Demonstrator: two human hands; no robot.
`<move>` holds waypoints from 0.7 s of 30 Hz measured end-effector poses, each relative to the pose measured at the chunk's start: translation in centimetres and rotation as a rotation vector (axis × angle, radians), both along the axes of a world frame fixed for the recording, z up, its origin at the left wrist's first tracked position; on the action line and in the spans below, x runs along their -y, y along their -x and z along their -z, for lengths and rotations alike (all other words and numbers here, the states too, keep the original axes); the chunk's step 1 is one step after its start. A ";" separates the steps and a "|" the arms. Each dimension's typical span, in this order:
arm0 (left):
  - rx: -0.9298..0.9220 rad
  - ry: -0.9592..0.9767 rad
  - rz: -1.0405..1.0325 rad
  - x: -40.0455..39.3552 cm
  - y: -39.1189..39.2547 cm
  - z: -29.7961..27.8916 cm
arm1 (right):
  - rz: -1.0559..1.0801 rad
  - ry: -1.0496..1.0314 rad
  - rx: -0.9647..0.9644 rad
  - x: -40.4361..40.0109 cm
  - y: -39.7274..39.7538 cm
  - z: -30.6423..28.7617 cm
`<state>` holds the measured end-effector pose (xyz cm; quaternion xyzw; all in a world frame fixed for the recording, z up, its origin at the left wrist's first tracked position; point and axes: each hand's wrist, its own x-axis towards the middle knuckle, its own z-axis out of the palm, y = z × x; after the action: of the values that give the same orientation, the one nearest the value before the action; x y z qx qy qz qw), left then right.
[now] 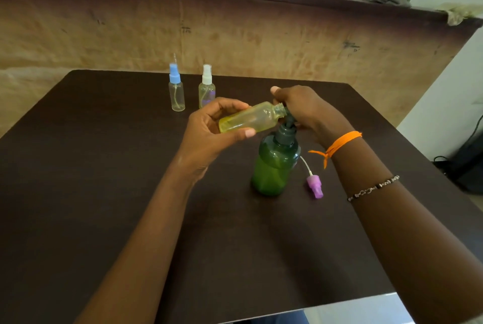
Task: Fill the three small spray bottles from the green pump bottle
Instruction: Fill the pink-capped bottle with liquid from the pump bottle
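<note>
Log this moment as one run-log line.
step: filling open spray bottle | left hand: holds it tilted at pump spout | right hand: on green pump bottle head | purple sprayer: on table | capped bottles: two

We see bare table near and left. Far-left stand two spray bottles; a purple sprayer lies right.

Two bare forearms, no sleeves in sight. The right wrist carries a knotted orange thread band with loose ends hanging from the knot. Farther up the same forearm sits a thin beaded bracelet of dark and pale beads. The left arm is unadorned.
</note>
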<state>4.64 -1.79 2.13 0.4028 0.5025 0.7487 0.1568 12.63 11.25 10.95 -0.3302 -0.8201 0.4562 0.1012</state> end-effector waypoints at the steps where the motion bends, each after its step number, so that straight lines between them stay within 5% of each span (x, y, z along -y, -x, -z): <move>1: 0.002 0.003 -0.001 0.0 0.0 0.0 | 0.002 -0.004 0.003 0.0 0.0 0.2; 21: -0.009 0.018 0.002 0.3 0.0 0.1 | 0.008 -0.202 0.074 -0.7 0.4 1.0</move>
<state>4.63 -2.11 2.00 0.4051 0.5095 0.7423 0.1591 12.20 11.92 9.93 -0.3381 -0.8637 0.3585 0.1055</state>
